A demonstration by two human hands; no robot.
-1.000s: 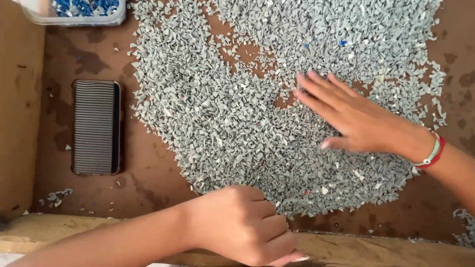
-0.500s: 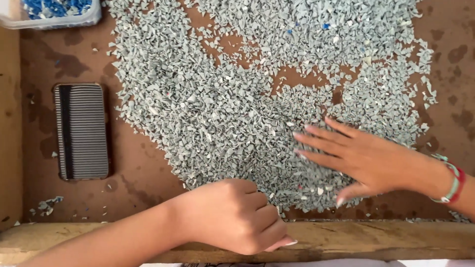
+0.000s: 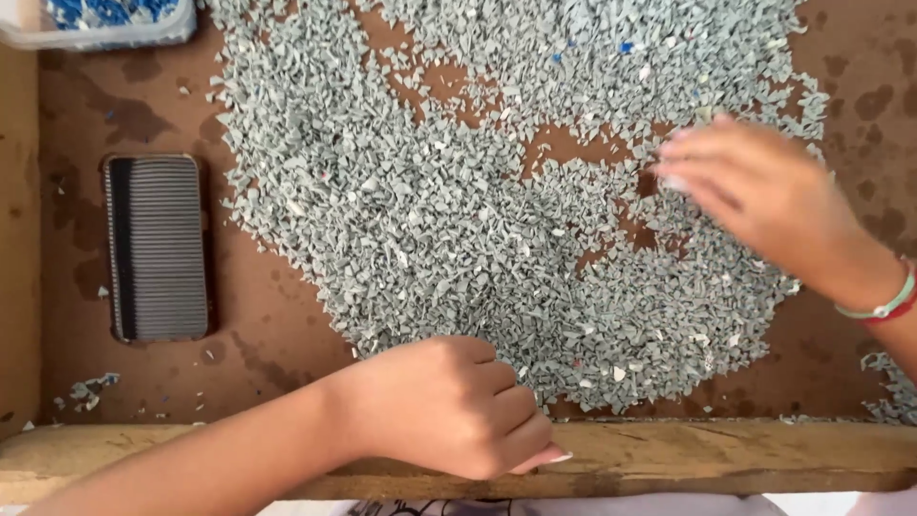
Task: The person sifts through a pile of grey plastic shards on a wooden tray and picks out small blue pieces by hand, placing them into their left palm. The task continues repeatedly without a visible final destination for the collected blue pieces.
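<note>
I see a wide heap of small grey plastic chips (image 3: 449, 220) spread over the brown counter (image 3: 277, 325), with bare patches of board showing through it. My left hand (image 3: 449, 406) sits at the near edge of the heap, its grip clenched into a loose fist over the wooden rail (image 3: 726, 459); I cannot tell whether it holds any chips. My right hand (image 3: 764, 196) hovers over the right part of the heap, blurred, fingers (image 3: 683, 153) bent together and pointing left; whether they pinch a chip I cannot tell. A green and red wristband (image 3: 884, 306) circles that wrist. A ribbed dark phone (image 3: 158, 248) lies well left of the chips. A white tub of blue pieces (image 3: 105, 19) stands at the far left corner.
</note>
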